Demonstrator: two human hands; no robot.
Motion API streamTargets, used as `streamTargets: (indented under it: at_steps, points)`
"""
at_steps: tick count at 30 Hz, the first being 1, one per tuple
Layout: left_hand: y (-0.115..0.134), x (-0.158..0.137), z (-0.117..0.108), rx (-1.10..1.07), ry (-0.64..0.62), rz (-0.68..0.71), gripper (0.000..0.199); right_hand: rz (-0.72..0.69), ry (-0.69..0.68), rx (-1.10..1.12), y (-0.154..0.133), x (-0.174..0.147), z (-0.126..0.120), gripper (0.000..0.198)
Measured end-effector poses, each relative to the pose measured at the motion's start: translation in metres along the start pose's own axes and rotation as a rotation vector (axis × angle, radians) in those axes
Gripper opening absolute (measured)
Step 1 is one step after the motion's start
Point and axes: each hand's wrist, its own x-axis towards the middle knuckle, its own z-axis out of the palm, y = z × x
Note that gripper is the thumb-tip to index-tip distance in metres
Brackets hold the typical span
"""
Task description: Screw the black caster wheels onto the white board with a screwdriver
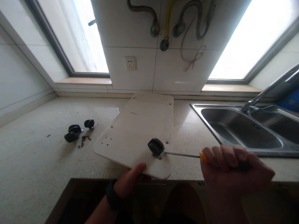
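A white board (pixel 142 121) with rounded corners lies on the countertop, its near edge sticking out past the counter's front. My left hand (pixel 132 177) grips that near edge, thumb on top and fingers underneath. One black caster wheel (pixel 156 146) stands on a metal plate at the board's near right corner. Wrapped in my right hand (pixel 230 168) is a screwdriver (pixel 183 154) with an orange-and-black handle. Its long shaft lies nearly level, and the tip meets the caster's plate from the right; the exact contact is too small to tell. Screw holes dot the other corners.
Loose black casters (pixel 73 133) and a pile of small screws (pixel 84 140) lie on the countertop (pixel 42 161) to the left. A steel double sink (pixel 238 127) with a faucet (pixel 268 90) is at the right. Hoses (pixel 168 21) and a socket (pixel 130 63) are on the tiled wall.
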Motion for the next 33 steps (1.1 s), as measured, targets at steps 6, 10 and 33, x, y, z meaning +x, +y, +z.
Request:
streamTargets:
  at_steps: [6,10,33]
  points:
    - [0.001,-0.001,0.003,-0.006,0.007,0.017,0.061,0.013,0.049,-0.049,0.003,0.001,0.001,0.021]
    - [-0.003,0.001,-0.001,0.025,-0.012,0.024,0.060,-0.009,0.036,-0.039,0.009,0.002,0.006,0.020]
    - [-0.004,0.000,-0.003,0.082,-0.031,0.039,0.059,0.008,-0.141,0.024,0.004,0.007,-0.011,0.023]
